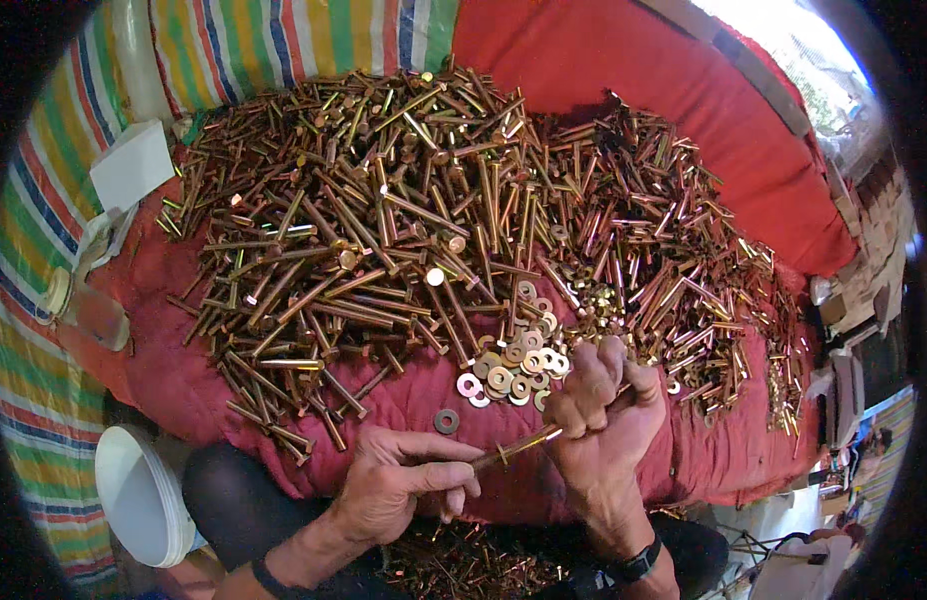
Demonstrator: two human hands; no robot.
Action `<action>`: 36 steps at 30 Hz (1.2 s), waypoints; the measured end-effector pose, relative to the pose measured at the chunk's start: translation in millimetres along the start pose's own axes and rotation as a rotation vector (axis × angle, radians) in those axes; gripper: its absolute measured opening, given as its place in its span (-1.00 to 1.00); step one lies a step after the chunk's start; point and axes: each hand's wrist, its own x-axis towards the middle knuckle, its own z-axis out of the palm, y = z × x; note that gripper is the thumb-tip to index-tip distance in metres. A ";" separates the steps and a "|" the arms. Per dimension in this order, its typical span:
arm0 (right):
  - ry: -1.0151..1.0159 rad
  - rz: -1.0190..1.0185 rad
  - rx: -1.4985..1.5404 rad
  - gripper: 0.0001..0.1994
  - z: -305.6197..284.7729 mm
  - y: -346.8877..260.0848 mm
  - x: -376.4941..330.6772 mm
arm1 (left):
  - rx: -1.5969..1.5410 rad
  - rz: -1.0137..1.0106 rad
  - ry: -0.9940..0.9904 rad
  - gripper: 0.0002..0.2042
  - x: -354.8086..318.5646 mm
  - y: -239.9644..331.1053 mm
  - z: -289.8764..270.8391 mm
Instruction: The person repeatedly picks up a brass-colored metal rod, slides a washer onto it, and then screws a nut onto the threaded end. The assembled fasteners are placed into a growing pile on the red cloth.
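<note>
Red cloth (415, 393) at twelve o'clock; I'd steady the brassy metal bolt (529, 443): left hand (383, 487) pinching, right hand (613, 432) curled, contents unclear.

The left hand (388, 485) covers one end of the bolt (531, 442). The curled right hand (611, 420) hides whether it grips anything. The lower metal heap (473, 568) runs off the bottom edge; far-right clutter (855, 465) is too small to identify.
</note>
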 end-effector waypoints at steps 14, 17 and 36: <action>-0.455 -0.481 -1.842 -0.50 1.0 40.2 -11.6 | -0.047 -0.078 -0.168 -0.52 -2.0 -3.0 -0.3; -0.528 -0.489 -1.929 -0.64 5.5 29.9 -12.1 | 0.045 -0.103 -0.173 -0.69 -3.9 2.0 0.6; 0.284 -0.530 -1.974 -0.76 -52.9 -64.9 -38.7 | 0.681 0.610 0.064 -0.77 21.6 -29.6 2.2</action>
